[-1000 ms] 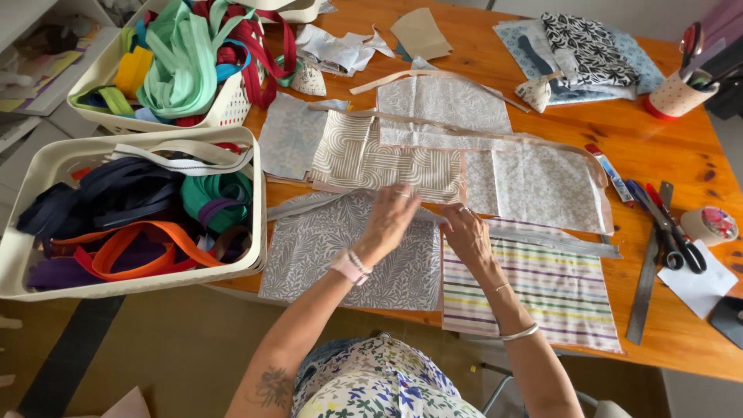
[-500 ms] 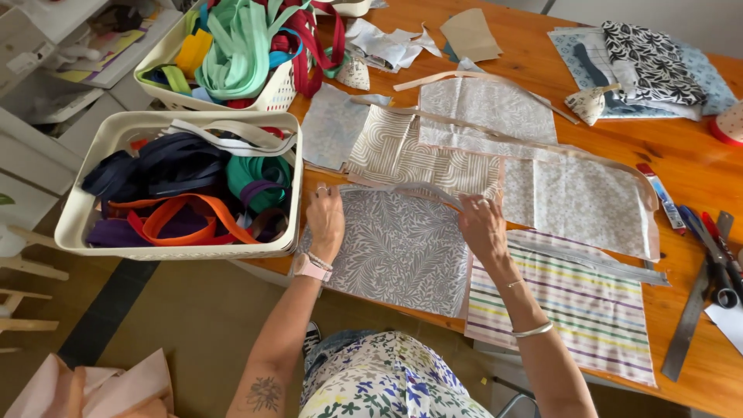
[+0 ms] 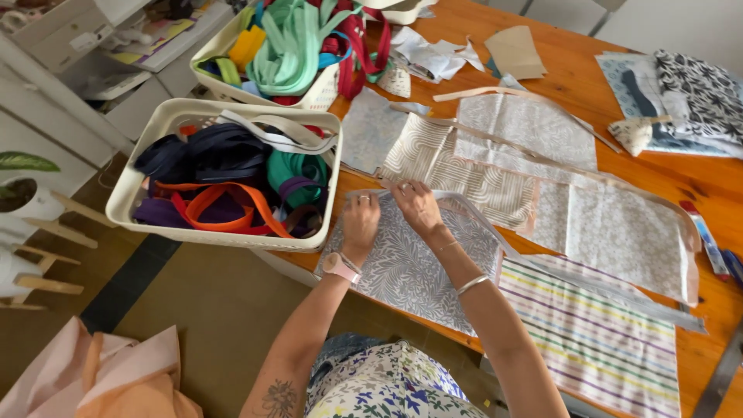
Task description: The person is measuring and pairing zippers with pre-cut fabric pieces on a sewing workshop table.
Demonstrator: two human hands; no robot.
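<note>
A grey leaf-patterned fabric piece (image 3: 410, 267) lies at the near edge of the wooden table (image 3: 596, 73). My left hand (image 3: 361, 219) and my right hand (image 3: 416, 206) are close together at its far edge, fingers pinching the fabric and a pale strip there. Beyond lie several more patterned fabric pieces (image 3: 495, 155), and a striped fabric piece (image 3: 596, 340) is to the right.
A white basket (image 3: 159, 131) of dark, orange and green straps overhangs the table's left edge, with a second basket (image 3: 232, 42) of green and red straps behind it. Folded fabrics (image 3: 681, 85) are at the far right. A potted plant (image 3: 19, 182) stands on the floor.
My hands have come together from the sides of the grey leaf fabric to its far edge. The view has shifted left and down, showing more floor.
</note>
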